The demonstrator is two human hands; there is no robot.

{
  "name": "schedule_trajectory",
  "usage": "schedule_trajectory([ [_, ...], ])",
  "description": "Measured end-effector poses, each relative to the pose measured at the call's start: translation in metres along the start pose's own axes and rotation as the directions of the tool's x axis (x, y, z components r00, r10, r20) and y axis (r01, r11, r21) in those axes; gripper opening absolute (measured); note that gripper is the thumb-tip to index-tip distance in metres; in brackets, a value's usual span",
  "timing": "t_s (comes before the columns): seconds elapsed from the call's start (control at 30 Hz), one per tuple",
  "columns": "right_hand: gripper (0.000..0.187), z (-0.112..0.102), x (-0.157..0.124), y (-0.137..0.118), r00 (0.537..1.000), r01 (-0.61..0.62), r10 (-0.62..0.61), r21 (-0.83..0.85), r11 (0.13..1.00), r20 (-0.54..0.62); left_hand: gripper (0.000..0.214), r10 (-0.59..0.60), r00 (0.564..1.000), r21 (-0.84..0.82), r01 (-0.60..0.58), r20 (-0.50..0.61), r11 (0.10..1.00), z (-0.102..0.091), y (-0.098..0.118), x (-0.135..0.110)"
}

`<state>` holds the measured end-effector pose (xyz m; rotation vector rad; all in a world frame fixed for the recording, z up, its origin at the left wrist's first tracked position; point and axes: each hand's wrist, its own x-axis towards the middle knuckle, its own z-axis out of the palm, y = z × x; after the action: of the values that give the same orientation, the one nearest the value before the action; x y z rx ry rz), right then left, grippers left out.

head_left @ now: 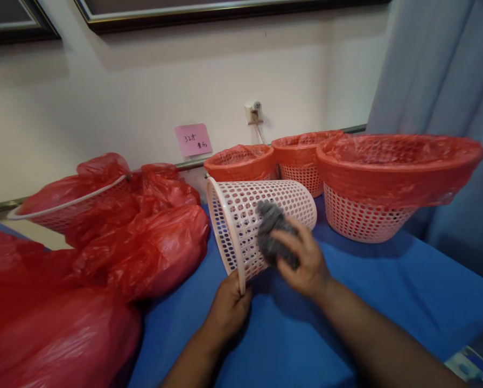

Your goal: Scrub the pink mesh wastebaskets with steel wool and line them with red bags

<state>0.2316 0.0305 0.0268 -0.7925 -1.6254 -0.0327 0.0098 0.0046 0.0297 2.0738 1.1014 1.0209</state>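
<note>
A pale pink perforated plastic basket [241,210] lies tipped on its side over the blue-covered surface, its mouth facing left. My left hand [228,306] grips the basket's rim at the lower edge, with some fingers hidden inside or behind it. Against the basket's outer wall, my right hand [306,258] presses a bunched dark grey cloth [274,234], its fingers closed around the cloth. The cloth is slightly blurred.
Behind and right stand three baskets with red bag liners: a small one [240,161], another [301,172] and a large one [368,215]. Filled red plastic bags [156,253] and a white-rimmed basket [71,205] crowd the left. A pink note [193,140] and a socket [253,114] are on the wall.
</note>
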Motion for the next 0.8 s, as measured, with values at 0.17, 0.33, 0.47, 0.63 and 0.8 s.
schedule_trajectory([
  [0.17, 0.049, -0.016, 0.018, 0.074, 0.71, -0.657, 0.655, 0.095, 0.748, -0.258, 0.046, -0.004, 0.996, 0.055, -0.001, 0.086, 0.998, -0.002, -0.005, 0.006],
  [0.33, 0.052, -0.014, 0.011, 0.027, 0.977, -0.184, 0.178, -0.042, 0.982, -0.113, 0.048, -0.026, 0.994, 0.106, 0.014, 0.111, 0.994, -0.003, 0.001, 0.003],
  [0.47, 0.062, -0.007, 0.001, -0.026, 0.937, 0.224, -0.252, 0.136, 0.965, 0.243, 0.046, -0.033, 0.994, -0.08, 0.024, -0.107, 0.997, -0.008, 0.008, -0.007],
  [0.63, 0.055, -0.001, 0.001, -0.006, 0.977, 0.118, -0.134, 0.104, 0.988, 0.164, 0.037, -0.126, 0.978, -0.203, 0.091, -0.166, 0.975, -0.015, 0.009, -0.013],
  [0.8, 0.051, -0.007, 0.012, 0.068, 0.72, -0.645, 0.664, 0.16, 0.748, -0.203, 0.038, -0.076, 0.985, -0.085, 0.064, -0.154, 0.994, -0.012, 0.008, -0.012],
])
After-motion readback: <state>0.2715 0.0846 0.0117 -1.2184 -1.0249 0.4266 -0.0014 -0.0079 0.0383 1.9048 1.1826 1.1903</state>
